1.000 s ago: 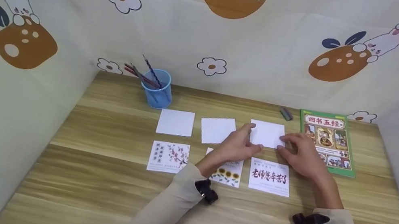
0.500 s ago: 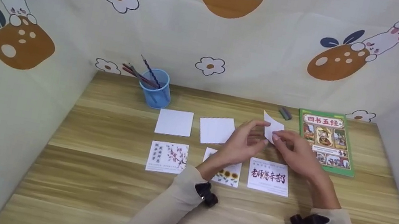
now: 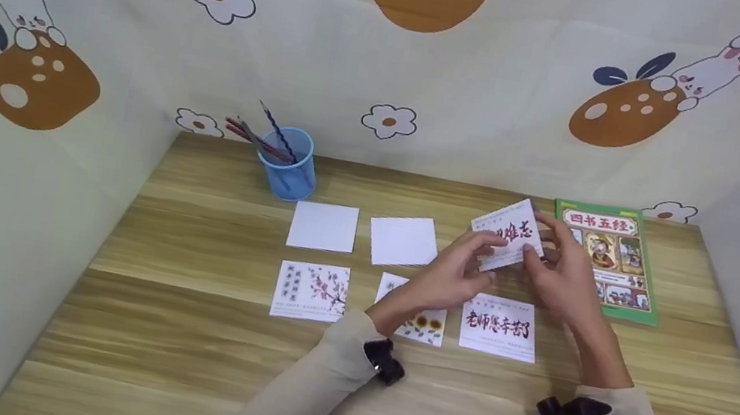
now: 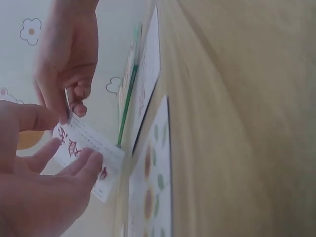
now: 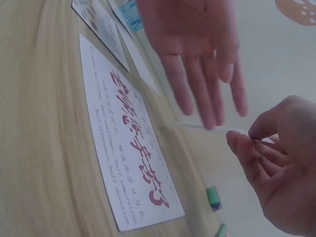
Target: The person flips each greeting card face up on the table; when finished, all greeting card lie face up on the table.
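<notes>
From here: one red-lettered card point(image 3: 513, 227) held tilted, right of frame centre | right hand point(image 3: 567, 276) pinching its edge, left hand point(image 3: 454, 272) spread before its face | bench point(image 3: 161, 353): two blank cards point(image 3: 324, 228) mid-frame, three printed cards point(image 3: 499, 327) below, one book point(image 3: 623, 260) right, one cup point(image 3: 290, 174) left

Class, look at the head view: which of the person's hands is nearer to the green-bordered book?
Right. The right hand, pinching the raised card, overlaps the left edge of the book in that view; the left hand is farther left.
</notes>
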Available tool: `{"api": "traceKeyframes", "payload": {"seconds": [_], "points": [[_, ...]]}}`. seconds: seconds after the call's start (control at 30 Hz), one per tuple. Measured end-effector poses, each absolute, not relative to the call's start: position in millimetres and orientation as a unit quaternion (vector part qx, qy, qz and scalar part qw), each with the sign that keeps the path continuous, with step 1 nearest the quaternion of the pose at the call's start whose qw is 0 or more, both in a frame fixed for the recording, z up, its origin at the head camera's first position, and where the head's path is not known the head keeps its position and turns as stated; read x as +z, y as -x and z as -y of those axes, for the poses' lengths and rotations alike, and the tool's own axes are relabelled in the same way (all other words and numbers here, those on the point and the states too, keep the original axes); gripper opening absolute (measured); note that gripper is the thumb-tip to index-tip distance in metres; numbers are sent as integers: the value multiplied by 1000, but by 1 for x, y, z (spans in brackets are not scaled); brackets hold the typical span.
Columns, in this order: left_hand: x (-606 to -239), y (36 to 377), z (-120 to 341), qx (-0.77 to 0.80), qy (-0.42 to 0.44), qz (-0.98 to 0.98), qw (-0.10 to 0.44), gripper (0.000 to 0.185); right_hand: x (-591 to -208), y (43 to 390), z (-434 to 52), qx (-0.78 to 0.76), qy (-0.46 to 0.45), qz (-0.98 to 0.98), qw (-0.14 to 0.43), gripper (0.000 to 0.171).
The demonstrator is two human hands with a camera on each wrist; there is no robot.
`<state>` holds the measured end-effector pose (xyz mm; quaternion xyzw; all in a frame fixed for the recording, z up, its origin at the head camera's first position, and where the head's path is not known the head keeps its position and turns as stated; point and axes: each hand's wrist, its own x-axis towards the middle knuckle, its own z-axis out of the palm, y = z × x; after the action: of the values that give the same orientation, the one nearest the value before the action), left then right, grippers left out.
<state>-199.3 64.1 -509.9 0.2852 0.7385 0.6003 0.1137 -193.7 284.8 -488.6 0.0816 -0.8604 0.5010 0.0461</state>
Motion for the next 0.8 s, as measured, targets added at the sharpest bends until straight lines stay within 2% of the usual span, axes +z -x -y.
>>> {"api": "traceKeyframes", "payload": {"seconds": [0.1,0.17,0.33,0.5,0.8], "points": [[-511,202,-60,550,-291,-776,101,58,-489,193,-288,443,-61,894,30,72],[-511,203,-57,523,-293,-794,95,58,-490,193,-289,394,-50,917,14,75],[-509,204,-53,494,-289,-816,88,56,-493,189,-289,301,-43,952,-23,65],[-510,204,-52,495,-292,-814,87,54,-497,187,-287,256,-80,962,-46,62],[-513,202,-56,500,-303,-806,88,52,-502,190,-289,249,-89,964,-36,67]]}}
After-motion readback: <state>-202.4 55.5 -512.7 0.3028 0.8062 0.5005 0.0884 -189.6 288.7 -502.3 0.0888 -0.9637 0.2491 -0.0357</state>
